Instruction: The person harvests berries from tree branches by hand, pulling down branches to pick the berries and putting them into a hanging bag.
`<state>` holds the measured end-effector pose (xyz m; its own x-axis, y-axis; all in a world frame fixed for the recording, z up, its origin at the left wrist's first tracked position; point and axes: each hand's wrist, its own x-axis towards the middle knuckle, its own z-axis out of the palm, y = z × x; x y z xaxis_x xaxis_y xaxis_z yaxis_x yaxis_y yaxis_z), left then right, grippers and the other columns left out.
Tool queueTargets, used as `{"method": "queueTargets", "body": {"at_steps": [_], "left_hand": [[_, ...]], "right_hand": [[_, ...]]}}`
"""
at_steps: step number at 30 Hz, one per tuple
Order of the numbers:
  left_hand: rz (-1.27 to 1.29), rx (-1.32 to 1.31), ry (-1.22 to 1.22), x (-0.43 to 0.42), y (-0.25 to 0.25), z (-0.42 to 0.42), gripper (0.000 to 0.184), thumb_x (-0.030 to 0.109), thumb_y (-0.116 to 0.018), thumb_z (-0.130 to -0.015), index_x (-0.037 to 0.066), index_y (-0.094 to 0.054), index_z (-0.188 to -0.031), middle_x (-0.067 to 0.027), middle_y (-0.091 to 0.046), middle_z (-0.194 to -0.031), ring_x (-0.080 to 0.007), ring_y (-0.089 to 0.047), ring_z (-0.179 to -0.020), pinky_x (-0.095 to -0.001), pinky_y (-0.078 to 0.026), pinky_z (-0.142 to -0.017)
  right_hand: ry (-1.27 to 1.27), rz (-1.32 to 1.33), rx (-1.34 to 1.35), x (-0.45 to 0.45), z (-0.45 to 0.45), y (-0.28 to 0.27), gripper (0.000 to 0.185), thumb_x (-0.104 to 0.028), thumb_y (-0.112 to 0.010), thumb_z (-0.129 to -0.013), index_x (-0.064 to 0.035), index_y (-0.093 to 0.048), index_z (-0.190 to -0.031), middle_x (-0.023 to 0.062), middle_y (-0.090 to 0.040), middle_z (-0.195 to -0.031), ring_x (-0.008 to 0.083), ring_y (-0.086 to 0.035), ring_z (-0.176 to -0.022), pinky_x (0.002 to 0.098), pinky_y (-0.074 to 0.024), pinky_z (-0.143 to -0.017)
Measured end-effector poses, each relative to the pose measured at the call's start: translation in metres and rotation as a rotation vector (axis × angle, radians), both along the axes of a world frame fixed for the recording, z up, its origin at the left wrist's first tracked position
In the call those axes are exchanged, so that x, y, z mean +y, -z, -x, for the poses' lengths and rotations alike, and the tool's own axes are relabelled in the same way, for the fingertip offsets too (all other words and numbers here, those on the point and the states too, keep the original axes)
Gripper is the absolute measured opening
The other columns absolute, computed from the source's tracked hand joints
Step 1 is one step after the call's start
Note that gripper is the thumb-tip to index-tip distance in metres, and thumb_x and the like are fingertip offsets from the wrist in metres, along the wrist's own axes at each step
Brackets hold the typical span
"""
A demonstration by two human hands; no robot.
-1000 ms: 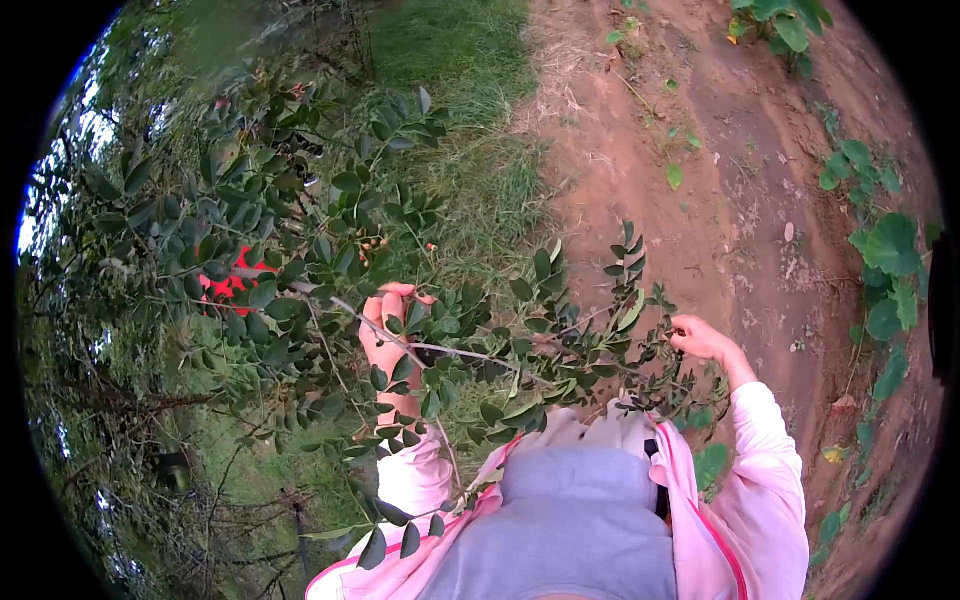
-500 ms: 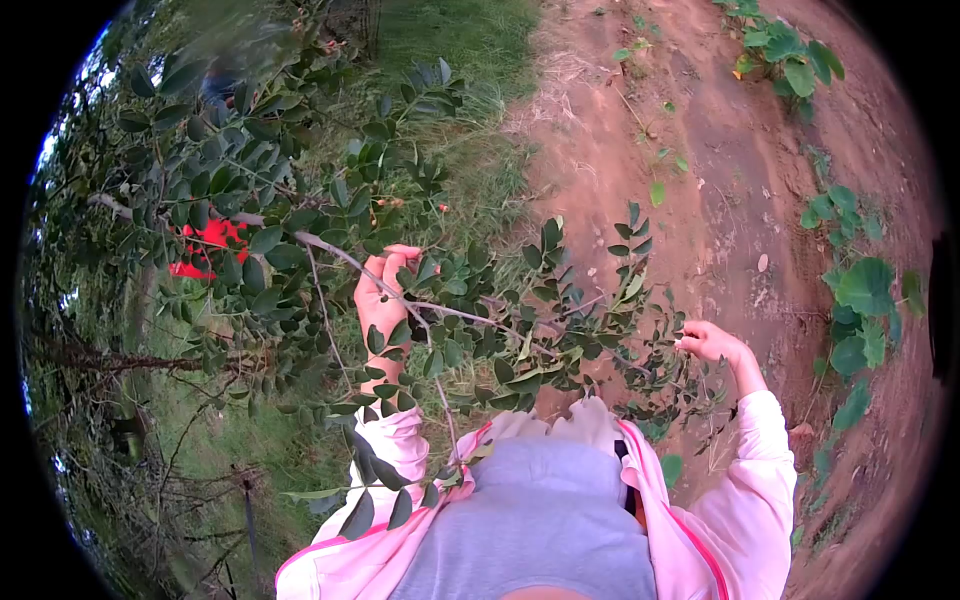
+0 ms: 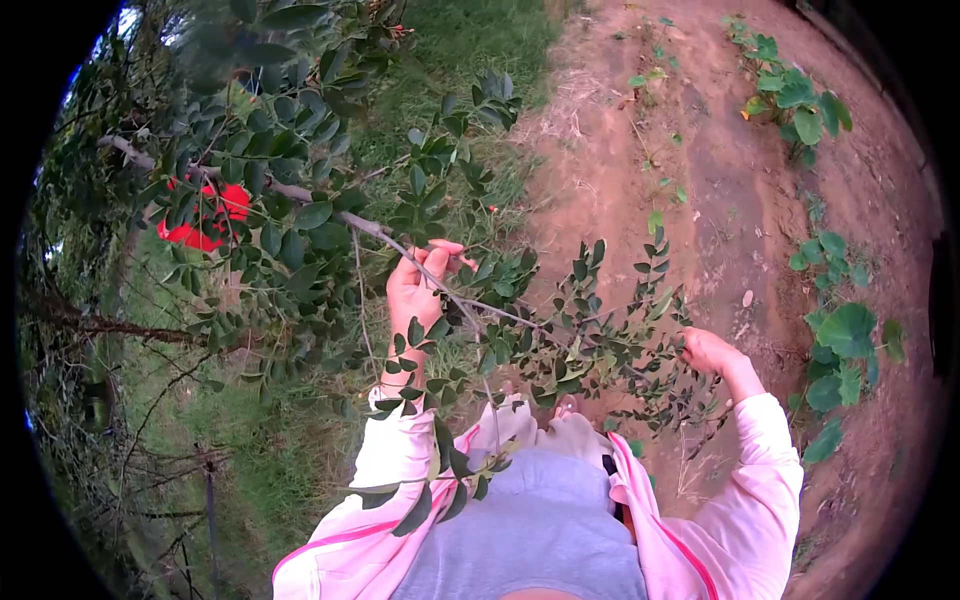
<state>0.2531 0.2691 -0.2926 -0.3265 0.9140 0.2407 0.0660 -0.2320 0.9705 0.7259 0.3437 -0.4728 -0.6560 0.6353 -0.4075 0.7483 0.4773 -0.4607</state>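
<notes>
A leafy branch stretches from the upper left across the front of my body, with small oval green leaves. My left hand is raised behind it, fingers bent together near the woody stem; a small pinkish bit shows at the fingertips, too small to name. Partly covered by leaves, my right hand is closed at the branch's thin outer end, its fingers around the leafy twig. Both wrists come out of light pink sleeves.
A bright red object shows behind the leaves at left. Bare branches cross the left side above grass. Reddish bare soil lies on the right, with broad-leaved plants along it.
My left hand has shifted right and slightly up in the view, along with the branch. My right hand has moved little and stays at the twig end. The view has tilted slightly.
</notes>
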Motion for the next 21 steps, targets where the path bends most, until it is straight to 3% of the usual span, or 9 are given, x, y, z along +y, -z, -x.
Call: {"method": "queueTargets", "body": {"at_steps": [4,5,8,12,14,15,16,18,21], "left_hand": [[-0.035,-0.059,0.048,0.004,0.004,0.002,0.021,0.018,-0.055,-0.100,-0.001,-0.063,-0.103,-0.0068,-0.067,-0.095,-0.0154,-0.066,-0.087,-0.0280,-0.050,-0.082],[-0.031,-0.067,0.065,0.004,0.003,0.002,0.021,0.018,-0.055,-0.100,-0.002,-0.063,-0.103,-0.0071,-0.067,-0.095,-0.0159,-0.067,-0.086,-0.0284,-0.050,-0.082],[-0.004,-0.061,0.088,0.008,-0.003,0.003,0.021,0.017,-0.054,-0.101,-0.002,-0.062,-0.103,-0.0083,-0.067,-0.095,-0.0172,-0.067,-0.085,-0.0300,-0.052,-0.081],[-0.057,-0.123,0.116,0.015,0.007,0.006,0.021,0.016,-0.054,-0.101,-0.003,-0.061,-0.103,-0.0094,-0.066,-0.094,-0.0183,-0.067,-0.084,-0.0320,-0.053,-0.080],[-0.084,-0.165,0.078,0.019,0.006,0.007,0.022,0.018,-0.054,-0.101,-0.003,-0.061,-0.101,-0.0077,-0.065,-0.090,-0.0169,-0.066,-0.082,-0.0308,-0.052,-0.079],[-0.066,-0.060,0.030,0.019,-0.004,0.009,0.021,0.018,-0.053,-0.101,-0.001,-0.061,-0.101,-0.0065,-0.064,-0.090,-0.0145,-0.064,-0.082,-0.0277,-0.050,-0.080],[-0.060,0.000,-0.004,0.021,-0.007,0.012,0.019,0.013,-0.050,-0.102,-0.003,-0.060,-0.101,-0.0101,-0.066,-0.087,-0.0187,-0.067,-0.079,-0.0315,-0.053,-0.075],[-0.046,-0.107,0.016,0.023,-0.011,0.013,0.020,0.015,-0.050,-0.102,-0.002,-0.060,-0.101,-0.0094,-0.066,-0.088,-0.0176,-0.067,-0.078,-0.0305,-0.052,-0.077],[-0.030,-0.060,-0.041,0.024,-0.009,0.013,0.021,0.017,-0.053,-0.101,-0.002,-0.061,-0.099,-0.0071,-0.064,-0.091,-0.0154,-0.063,-0.079,-0.0287,-0.052,-0.075]], "right_hand": [[-0.025,-0.054,-0.076,0.007,0.010,-0.005,0.019,-0.007,-0.057,-0.079,0.0021,-0.062,-0.095,0.0229,-0.060,-0.099,0.0419,-0.061,-0.095,0.0461,-0.0505,-0.082],[0.001,-0.100,0.011,0.008,0.015,-0.013,0.019,-0.007,-0.057,-0.078,0.0021,-0.062,-0.094,0.0242,-0.061,-0.096,0.0418,-0.061,-0.094,0.0463,-0.0507,-0.081],[0.055,-0.055,-0.134,0.018,0.028,-0.041,0.019,-0.008,-0.056,-0.078,0.0024,-0.061,-0.093,0.0254,-0.063,-0.089,0.0417,-0.062,-0.091,0.0466,-0.0506,-0.079],[0.007,-0.029,-0.070,0.029,0.023,-0.013,0.017,-0.012,-0.058,-0.079,0.0013,-0.061,-0.090,0.0258,-0.063,-0.088,0.0436,-0.062,-0.089,0.0480,-0.0485,-0.080],[0.167,0.136,-0.055,0.035,0.020,0.000,0.024,-0.021,-0.056,-0.085,0.0007,-0.062,-0.092,0.0220,-0.065,-0.089,0.0381,-0.064,-0.088,0.0452,-0.0488,-0.077],[0.305,0.271,0.000,0.029,0.035,-0.035,0.031,-0.030,-0.054,-0.089,-0.0005,-0.063,-0.094,0.0137,-0.067,-0.085,0.0288,-0.064,-0.081,0.0407,-0.0487,-0.074],[0.408,0.363,0.080,0.030,0.026,-0.018,0.029,-0.029,-0.054,-0.090,-0.0024,-0.064,-0.094,0.0053,-0.065,-0.082,0.0180,-0.061,-0.073,0.0345,-0.0491,-0.066],[0.579,0.583,0.102,0.026,0.035,-0.036,0.025,-0.028,-0.054,-0.091,-0.0048,-0.064,-0.094,0.0022,-0.064,-0.081,0.0109,-0.058,-0.067,0.0281,-0.0476,-0.059],[0.605,0.677,0.143,0.021,0.038,-0.020,0.021,-0.027,-0.056,-0.091,-0.0071,-0.062,-0.090,0.0022,-0.066,-0.081,0.0071,-0.058,-0.065,0.0250,-0.0458,-0.054]]}}
